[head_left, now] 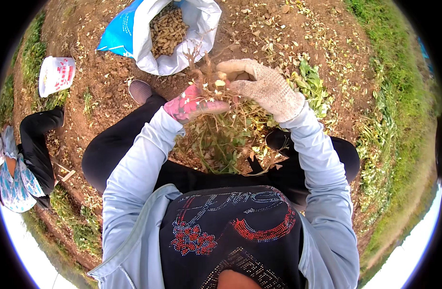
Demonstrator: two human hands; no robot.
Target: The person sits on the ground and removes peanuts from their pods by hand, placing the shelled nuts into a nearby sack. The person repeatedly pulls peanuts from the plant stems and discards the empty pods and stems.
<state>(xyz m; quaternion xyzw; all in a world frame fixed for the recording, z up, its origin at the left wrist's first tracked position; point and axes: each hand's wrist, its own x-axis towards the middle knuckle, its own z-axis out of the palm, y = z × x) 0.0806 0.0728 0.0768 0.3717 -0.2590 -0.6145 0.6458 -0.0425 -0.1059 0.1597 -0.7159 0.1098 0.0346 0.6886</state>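
My left hand (pixel 188 104), in a pink flowered glove, is closed around the upper stems of a peanut plant (pixel 221 139). Its leafy part hangs down between my legs, and thin dry roots stick up above the glove. My right hand (pixel 269 89), in a cream knitted glove, faces it with curled fingers. At its fingertips are a few pale peanut pods (pixel 221 79) among the roots. Just beyond the hands stands an open white and blue sack (pixel 201 41), holding many loose peanuts (pixel 168 31).
A white bucket with red markings (pixel 57 76) stands at the far left. Another person (pixel 26 168) sits below it at the left edge. Cut green leaves (pixel 313 89) lie right of my hands on brown soil strewn with dry leaves. Grass (pixel 404 120) runs along the right side.
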